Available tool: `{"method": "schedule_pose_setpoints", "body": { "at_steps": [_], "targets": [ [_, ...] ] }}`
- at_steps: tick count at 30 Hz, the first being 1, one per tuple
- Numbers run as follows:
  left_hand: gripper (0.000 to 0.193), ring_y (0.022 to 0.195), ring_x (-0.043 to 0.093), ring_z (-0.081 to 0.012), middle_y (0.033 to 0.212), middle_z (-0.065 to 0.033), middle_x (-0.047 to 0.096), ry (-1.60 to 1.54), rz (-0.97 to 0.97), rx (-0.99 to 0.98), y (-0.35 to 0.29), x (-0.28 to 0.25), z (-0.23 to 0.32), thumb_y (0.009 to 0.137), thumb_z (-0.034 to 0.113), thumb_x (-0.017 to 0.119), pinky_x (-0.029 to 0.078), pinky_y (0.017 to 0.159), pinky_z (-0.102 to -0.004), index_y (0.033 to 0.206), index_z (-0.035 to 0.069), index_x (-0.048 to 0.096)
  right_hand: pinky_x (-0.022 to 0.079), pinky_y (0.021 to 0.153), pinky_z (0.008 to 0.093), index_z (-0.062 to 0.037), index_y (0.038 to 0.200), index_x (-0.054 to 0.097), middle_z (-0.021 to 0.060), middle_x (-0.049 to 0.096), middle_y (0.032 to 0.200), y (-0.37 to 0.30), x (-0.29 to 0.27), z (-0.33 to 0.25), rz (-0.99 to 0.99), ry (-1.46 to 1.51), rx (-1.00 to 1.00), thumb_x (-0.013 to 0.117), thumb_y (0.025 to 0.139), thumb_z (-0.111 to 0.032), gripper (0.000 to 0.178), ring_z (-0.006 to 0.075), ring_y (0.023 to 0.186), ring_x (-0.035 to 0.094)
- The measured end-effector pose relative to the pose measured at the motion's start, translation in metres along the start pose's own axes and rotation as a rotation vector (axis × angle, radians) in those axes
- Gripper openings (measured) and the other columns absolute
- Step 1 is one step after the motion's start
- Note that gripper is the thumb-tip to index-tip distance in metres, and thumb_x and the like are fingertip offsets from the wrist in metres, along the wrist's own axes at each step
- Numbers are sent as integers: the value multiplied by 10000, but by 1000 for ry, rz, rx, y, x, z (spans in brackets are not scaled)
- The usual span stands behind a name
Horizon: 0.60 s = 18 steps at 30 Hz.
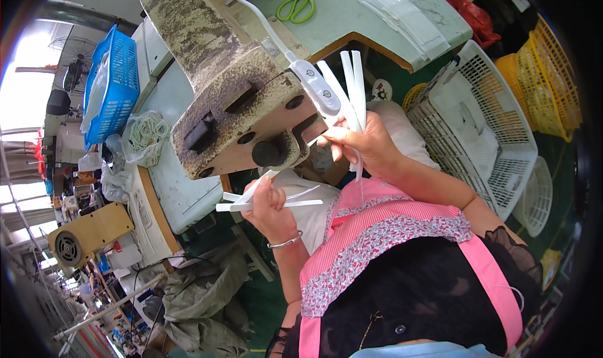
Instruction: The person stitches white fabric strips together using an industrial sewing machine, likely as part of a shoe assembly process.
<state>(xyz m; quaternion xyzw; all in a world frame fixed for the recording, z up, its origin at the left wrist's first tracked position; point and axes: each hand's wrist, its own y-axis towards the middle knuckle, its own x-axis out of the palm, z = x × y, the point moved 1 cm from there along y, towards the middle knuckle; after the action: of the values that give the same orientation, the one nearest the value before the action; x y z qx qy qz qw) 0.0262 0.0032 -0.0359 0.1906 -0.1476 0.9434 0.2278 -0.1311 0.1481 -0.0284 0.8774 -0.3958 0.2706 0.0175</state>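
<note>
My left hand is closed on several narrow white strips, whose ends stick out on both sides of the fingers. Just below the underside of the worn, beige sewing machine head, it sits near a round black knob. My right hand pinches more white strips that fan upward, with loose ends hanging below the palm. Close beside its fingers is a white lamp control with two buttons on a cable. Whether a strip runs between the hands behind the machine head is hidden.
Green-handled scissors and a stack of flat white strips lie on the pale green table. At right stand a white plastic basket and yellow baskets. A blue basket and bagged cord are at left.
</note>
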Motion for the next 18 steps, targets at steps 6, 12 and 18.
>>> {"method": "schedule_pose_setpoints", "body": {
  "at_steps": [6, 12, 18],
  "targets": [
    [120, 450, 241, -9, 558, 76, 330, 6, 51, -12, -2, -14, 5, 901, 40, 617, 183, 411, -200, 834, -58, 634, 400, 421, 176, 0, 946, 698, 75, 730, 879, -2, 5, 5, -2, 57, 10, 682, 906, -143, 149, 60, 589, 643],
    [95, 446, 254, -21, 568, 59, 341, -92, 72, -53, -4, -37, 9, 890, 5, 570, 195, 421, -209, 796, -12, 570, 408, 422, 186, -3, 913, 712, 72, 734, 846, -7, 18, 10, -8, -8, 88, 717, 894, -179, 177, 74, 585, 657],
    [133, 449, 250, -30, 571, 46, 341, -78, 55, 33, -10, -48, 6, 910, 51, 528, 207, 419, -214, 779, 30, 531, 418, 431, 200, -2, 884, 721, 67, 731, 817, -14, 32, 12, 24, -75, 81, 724, 888, -184, 182, 77, 578, 652]
  ]
}}
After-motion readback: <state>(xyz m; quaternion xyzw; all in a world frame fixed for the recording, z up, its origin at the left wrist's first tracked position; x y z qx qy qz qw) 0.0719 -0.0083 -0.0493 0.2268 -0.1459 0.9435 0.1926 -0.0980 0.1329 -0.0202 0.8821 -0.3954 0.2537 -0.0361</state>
